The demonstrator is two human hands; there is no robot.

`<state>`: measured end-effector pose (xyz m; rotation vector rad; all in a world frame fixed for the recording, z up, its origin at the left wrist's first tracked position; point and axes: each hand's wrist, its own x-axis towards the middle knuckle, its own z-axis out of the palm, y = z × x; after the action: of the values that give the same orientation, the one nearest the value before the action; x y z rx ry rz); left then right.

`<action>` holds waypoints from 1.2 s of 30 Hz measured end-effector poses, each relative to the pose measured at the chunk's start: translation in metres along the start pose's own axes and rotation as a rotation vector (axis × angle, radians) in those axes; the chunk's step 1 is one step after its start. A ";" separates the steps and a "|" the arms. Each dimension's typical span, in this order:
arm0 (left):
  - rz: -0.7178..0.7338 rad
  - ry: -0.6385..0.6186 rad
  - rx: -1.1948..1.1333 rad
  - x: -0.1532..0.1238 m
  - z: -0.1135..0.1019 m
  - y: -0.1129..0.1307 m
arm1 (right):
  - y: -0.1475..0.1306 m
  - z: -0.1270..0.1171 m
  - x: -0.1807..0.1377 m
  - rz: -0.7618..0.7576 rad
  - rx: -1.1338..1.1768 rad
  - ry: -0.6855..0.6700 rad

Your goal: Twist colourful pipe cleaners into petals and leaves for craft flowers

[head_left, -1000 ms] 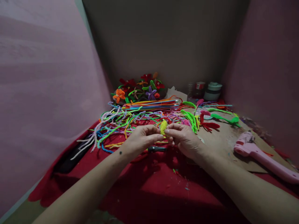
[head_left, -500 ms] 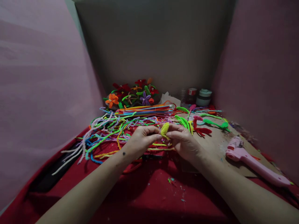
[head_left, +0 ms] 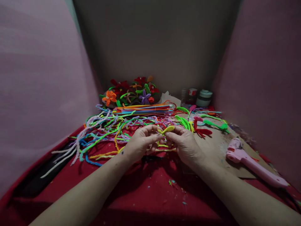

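Observation:
A small yellow pipe-cleaner loop is pinched between the fingertips of both my hands above the red cloth. My left hand grips its left end with curled fingers. On the other end my right hand is closed, thumb and forefinger pressed together. Behind my hands spreads a tangle of loose pipe cleaners in several colours. A dark tool lies on the cloth just below my hands, partly hidden.
Finished pipe-cleaner flowers stand at the back. A bundle of straight pipe cleaners lies before them. Green and red leaf shapes rest on brown cardboard. A pink glue gun lies right. Jars stand against the wall.
The yellow piece has turned from an upright oval to a flatter, sideways loop between my fingertips. The view shifted slightly; my hands stay at the same spot.

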<state>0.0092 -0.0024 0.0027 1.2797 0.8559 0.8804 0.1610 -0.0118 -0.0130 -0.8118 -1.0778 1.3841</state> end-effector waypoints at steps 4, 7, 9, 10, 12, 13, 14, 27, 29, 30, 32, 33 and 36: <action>0.124 0.103 0.151 -0.002 0.008 0.000 | 0.000 0.003 -0.003 -0.005 -0.042 -0.007; 0.104 0.102 0.151 -0.003 0.010 0.000 | 0.001 0.003 -0.003 -0.023 -0.036 -0.049; 0.066 0.101 0.133 -0.003 0.010 0.000 | 0.002 0.002 -0.003 0.005 -0.063 -0.057; 0.048 0.109 0.125 -0.003 0.011 0.000 | 0.003 0.002 -0.003 0.020 -0.081 -0.045; 0.024 0.139 0.111 -0.004 0.013 0.000 | 0.004 0.002 -0.003 0.041 -0.117 0.000; 0.017 0.156 0.104 -0.004 0.014 0.000 | 0.005 0.002 -0.003 0.044 -0.130 0.022; 0.010 0.173 0.095 -0.004 0.016 0.000 | 0.006 0.002 -0.003 0.041 -0.140 0.038; -0.047 0.174 0.104 -0.002 0.012 -0.006 | 0.008 0.002 0.000 0.056 -0.151 -0.001; -0.038 0.161 0.144 -0.001 0.012 -0.007 | 0.008 0.003 -0.001 0.046 -0.179 0.024; -0.026 0.160 0.173 -0.001 0.012 -0.008 | 0.008 0.003 -0.002 0.028 -0.199 0.042; 0.041 0.187 0.278 -0.001 0.013 -0.012 | 0.010 0.003 -0.002 -0.022 -0.253 0.074; 0.113 0.217 0.376 -0.001 0.012 -0.014 | 0.010 0.003 -0.002 -0.049 -0.284 0.090; 0.474 0.272 0.817 -0.002 0.010 -0.025 | 0.011 0.003 -0.002 -0.084 -0.334 0.126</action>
<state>0.0195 -0.0106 -0.0208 2.1668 1.2176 1.1432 0.1546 -0.0134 -0.0225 -1.0673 -1.2471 1.0821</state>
